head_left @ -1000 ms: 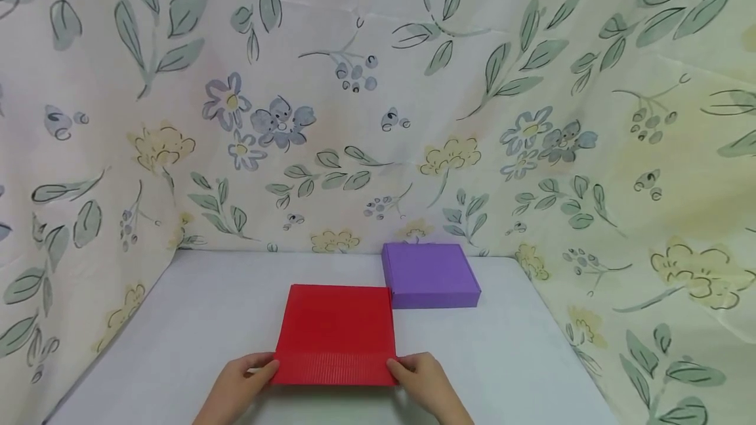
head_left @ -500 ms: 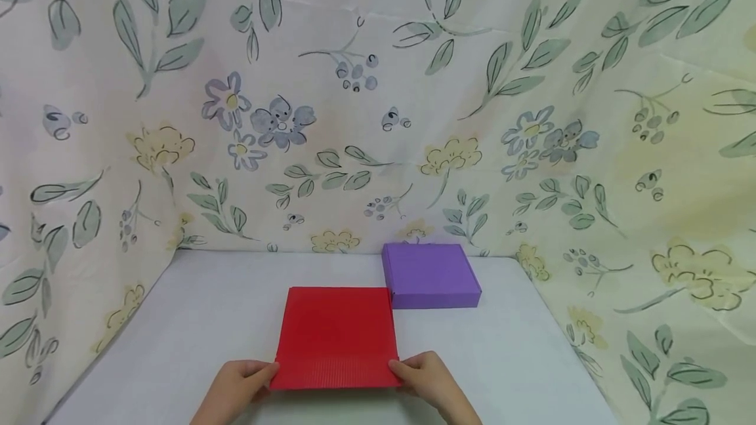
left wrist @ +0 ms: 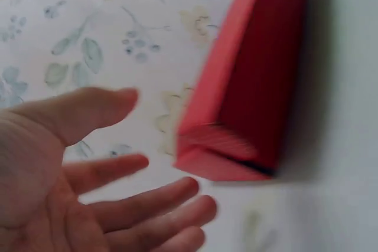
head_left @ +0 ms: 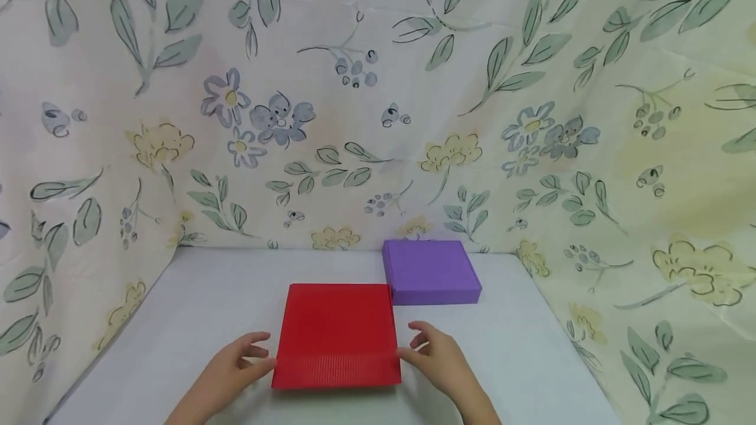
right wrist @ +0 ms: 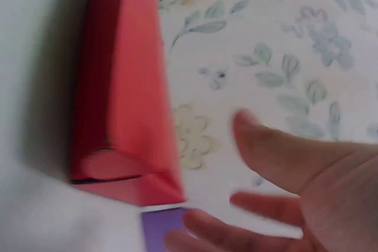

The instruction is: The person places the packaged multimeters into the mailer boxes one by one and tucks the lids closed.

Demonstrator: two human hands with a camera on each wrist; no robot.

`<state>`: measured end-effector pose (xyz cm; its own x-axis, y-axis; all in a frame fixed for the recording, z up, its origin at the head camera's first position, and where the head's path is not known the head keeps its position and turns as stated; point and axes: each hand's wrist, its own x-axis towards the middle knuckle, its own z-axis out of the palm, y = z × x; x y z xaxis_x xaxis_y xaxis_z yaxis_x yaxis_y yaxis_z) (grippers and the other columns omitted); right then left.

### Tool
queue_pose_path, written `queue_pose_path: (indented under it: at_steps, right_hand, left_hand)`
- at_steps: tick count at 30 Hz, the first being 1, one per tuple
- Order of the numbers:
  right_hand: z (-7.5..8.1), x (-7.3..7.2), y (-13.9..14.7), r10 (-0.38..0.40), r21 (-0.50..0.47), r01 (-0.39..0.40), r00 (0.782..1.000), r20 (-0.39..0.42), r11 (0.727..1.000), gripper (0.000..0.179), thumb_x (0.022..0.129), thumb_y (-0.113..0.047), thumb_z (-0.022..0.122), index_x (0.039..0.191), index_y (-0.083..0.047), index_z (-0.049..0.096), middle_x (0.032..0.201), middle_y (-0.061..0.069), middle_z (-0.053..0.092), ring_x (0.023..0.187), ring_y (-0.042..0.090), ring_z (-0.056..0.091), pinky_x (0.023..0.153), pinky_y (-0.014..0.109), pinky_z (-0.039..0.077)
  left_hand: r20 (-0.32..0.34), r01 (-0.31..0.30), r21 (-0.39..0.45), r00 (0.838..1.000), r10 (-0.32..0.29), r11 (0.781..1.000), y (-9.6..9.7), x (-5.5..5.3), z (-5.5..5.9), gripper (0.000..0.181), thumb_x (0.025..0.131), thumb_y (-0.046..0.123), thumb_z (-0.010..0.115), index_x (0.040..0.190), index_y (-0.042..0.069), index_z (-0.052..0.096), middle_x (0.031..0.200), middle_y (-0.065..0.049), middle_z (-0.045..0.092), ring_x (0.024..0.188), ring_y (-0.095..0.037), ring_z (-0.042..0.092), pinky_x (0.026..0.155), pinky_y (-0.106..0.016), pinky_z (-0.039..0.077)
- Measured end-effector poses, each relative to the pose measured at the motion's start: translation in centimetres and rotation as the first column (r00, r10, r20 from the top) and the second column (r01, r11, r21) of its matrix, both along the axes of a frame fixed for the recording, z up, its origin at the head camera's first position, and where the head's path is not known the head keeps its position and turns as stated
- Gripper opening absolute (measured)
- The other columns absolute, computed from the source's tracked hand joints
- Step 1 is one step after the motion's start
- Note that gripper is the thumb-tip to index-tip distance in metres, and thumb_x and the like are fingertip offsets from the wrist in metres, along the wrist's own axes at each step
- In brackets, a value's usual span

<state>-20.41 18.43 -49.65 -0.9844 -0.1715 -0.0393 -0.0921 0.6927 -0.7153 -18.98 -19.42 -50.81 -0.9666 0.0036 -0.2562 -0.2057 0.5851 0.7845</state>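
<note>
A flat red cardboard box (head_left: 338,326) lies on the white table, its ribbed front flap sloping down toward me. To its left is my left hand (head_left: 227,372), fingers spread and relaxed, thumb tip close to the box's front left corner. On the other side my right hand (head_left: 440,363) is likewise loose, its thumb at the right edge. In the left wrist view the left hand (left wrist: 112,187) stands apart from the red box (left wrist: 254,81), whose flap leaves a dark gap at the end. The right wrist view shows the right hand (right wrist: 295,193) beside the red box (right wrist: 139,87), holding nothing.
A purple box (head_left: 434,272) sits behind and to the right of the red one, its near left corner close to the red box's far right corner. The white table (head_left: 224,294) ends at a floral cloth (head_left: 354,117) hanging behind and along both sides.
Both hands have let go of the red box's front corners and moved outward, fingers opening. The red flap came slightly down and nearer to me. The purple box has stayed put.
</note>
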Motion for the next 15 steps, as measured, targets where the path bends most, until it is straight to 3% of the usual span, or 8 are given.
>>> queue_pose_path:
  at_steps: [3, 6, 10, 15]
  right_hand:
    - [1.6, -1.0, -0.2, 0.121, 0.088, -0.12, 0.993, -0.004, 0.989, 0.069, 0.086, -0.033, 0.082, 0.145, -0.01, 0.056, 0.111, 0.009, 0.068, 0.096, 0.026, 0.067, 0.075, 0.044, 0.058]
    - [2.1, -1.7, -0.8, 0.217, 0.16, -0.22, 0.975, 0.041, 0.962, 0.071, 0.084, -0.028, 0.082, 0.148, -0.013, 0.054, 0.12, 0.011, 0.067, 0.104, 0.03, 0.065, 0.077, 0.045, 0.057]
    - [1.4, -1.8, -1.5, 0.23, 0.188, -0.245, 0.968, 0.097, 0.951, 0.067, 0.08, -0.019, 0.085, 0.142, -0.012, 0.06, 0.114, 0.005, 0.068, 0.101, 0.026, 0.064, 0.074, 0.038, 0.057]
    - [-0.2, -1.7, -1.8, 0.214, 0.214, -0.223, 0.975, 0.066, 0.951, 0.062, 0.076, -0.013, 0.088, 0.134, -0.01, 0.064, 0.109, 0.001, 0.069, 0.096, 0.02, 0.065, 0.076, 0.038, 0.056]
  left_hand:
    - [-0.034, 0.113, -0.099, 0.993, -0.117, 0.989, -0.1, -0.9, 1.6, 0.079, 0.079, 0.037, 0.087, 0.147, 0.012, 0.055, 0.119, -0.01, 0.068, 0.089, -0.018, 0.064, 0.073, -0.042, 0.061]
    - [-0.028, 0.211, -0.158, 0.976, -0.218, 0.965, 0.4, -1.7, 2.1, 0.081, 0.076, 0.027, 0.089, 0.147, 0.011, 0.054, 0.12, -0.01, 0.066, 0.092, -0.019, 0.062, 0.072, -0.04, 0.06]
    - [0.002, 0.276, -0.199, 0.96, -0.281, 0.94, 1.2, -2.1, 1.3, 0.079, 0.073, 0.022, 0.091, 0.144, 0.009, 0.057, 0.119, -0.008, 0.065, 0.094, -0.021, 0.059, 0.07, -0.038, 0.059]
    - [-0.01, 0.26, -0.231, 0.963, -0.27, 0.937, 1.9, -1.9, -0.2, 0.076, 0.073, 0.019, 0.091, 0.141, 0.007, 0.059, 0.112, -0.006, 0.065, 0.089, -0.02, 0.057, 0.069, -0.037, 0.058]
